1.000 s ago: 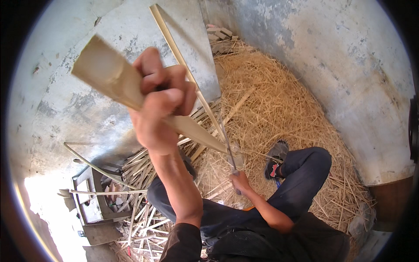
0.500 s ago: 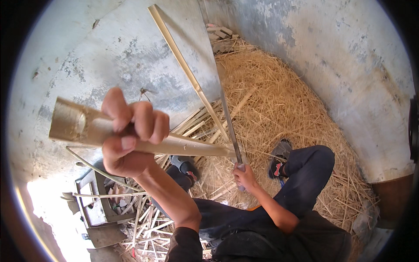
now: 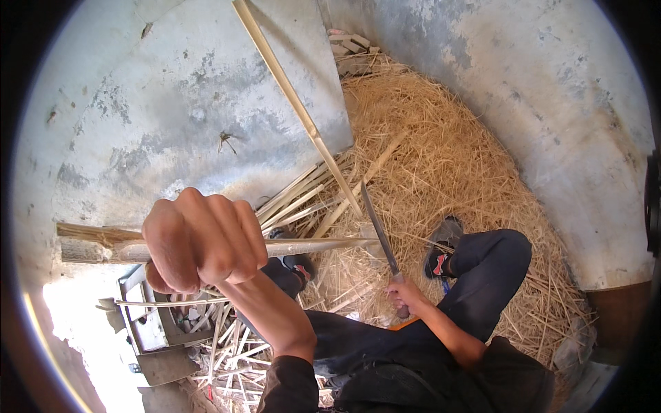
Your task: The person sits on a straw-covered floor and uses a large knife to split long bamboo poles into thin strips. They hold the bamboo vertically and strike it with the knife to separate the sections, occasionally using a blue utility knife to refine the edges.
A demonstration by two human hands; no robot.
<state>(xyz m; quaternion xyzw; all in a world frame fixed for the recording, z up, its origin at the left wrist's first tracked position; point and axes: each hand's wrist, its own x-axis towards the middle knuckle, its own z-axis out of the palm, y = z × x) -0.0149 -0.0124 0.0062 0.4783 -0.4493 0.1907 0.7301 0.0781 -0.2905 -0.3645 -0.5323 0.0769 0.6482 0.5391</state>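
Observation:
My left hand (image 3: pixel 203 241) is closed around a split length of bamboo (image 3: pixel 317 245), knuckles facing up. The bamboo lies roughly level across the view, its thick end sticking out beyond the fist on the left. Its thin far end reaches a small pale block (image 3: pixel 374 249) in the straw, beside the blade. In my right hand (image 3: pixel 407 297) is the handle of a long knife (image 3: pixel 379 227), its blade slanting away and up to the left. Whether blade and bamboo touch I cannot tell.
A long bamboo strip (image 3: pixel 289 93) leans against the peeling wall (image 3: pixel 179 131). Shavings (image 3: pixel 441 151) cover the floor, with cut strips (image 3: pixel 296 196) along the wall. My shoes (image 3: pixel 441 255) rest among them. At lower left stands a wooden frame (image 3: pixel 148 323) with scraps.
My left hand has rolled over, so its back now shows, and the bamboo has turned and dropped at its thick end. The knife has drawn closer to me, with its tip lower.

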